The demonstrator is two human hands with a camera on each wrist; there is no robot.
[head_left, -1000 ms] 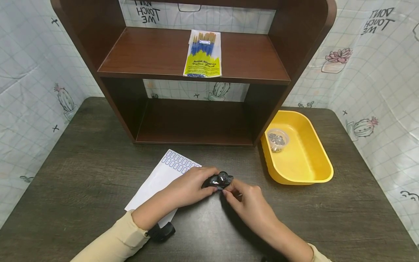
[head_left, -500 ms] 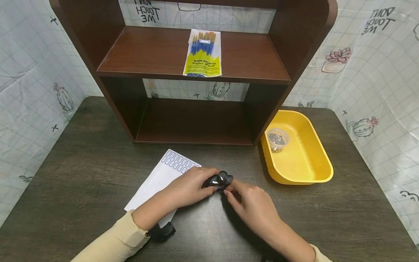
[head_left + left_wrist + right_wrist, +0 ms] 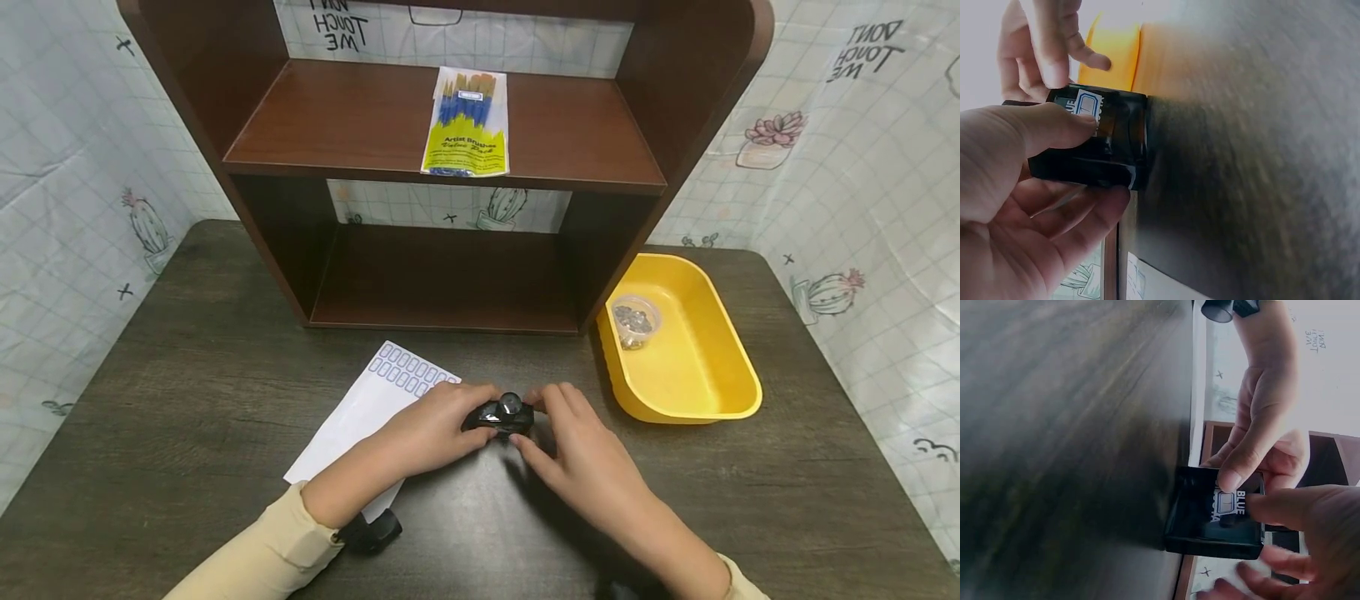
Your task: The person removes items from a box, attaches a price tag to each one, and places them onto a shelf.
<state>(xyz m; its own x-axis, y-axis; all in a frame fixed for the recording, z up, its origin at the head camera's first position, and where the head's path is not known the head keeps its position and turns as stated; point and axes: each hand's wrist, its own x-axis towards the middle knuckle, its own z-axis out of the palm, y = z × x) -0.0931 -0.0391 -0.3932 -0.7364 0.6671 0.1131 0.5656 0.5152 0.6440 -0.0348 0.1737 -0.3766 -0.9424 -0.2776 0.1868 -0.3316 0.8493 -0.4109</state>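
Observation:
My left hand (image 3: 431, 423) grips a glossy black bottle (image 3: 495, 417) with a round cap, low over the table. Its thumb presses on the lettered front, opposite the fingers behind, as the left wrist view shows. A small white sticker (image 3: 1087, 105) with a blue frame sits on that front, partly over the lettering; "BLUE" (image 3: 1240, 502) is legible beside it in the right wrist view. My right hand (image 3: 588, 462) is at the bottle's right side. Its thumb touches the front near the sticker, while its other fingers spread loosely around the side.
Under my left forearm lies a white sheet (image 3: 352, 429) with rows of blue-framed stickers. A yellow tray (image 3: 697, 358) at the right holds a small clear cup (image 3: 637, 321) of shiny pieces. Behind stands a dark brown shelf (image 3: 450, 283) bearing a brush pack (image 3: 465, 125).
My right hand's fingers have opened from a pinch at the bottle's front right and spread towards its back right side. My left hand and the bottle stay almost in place.

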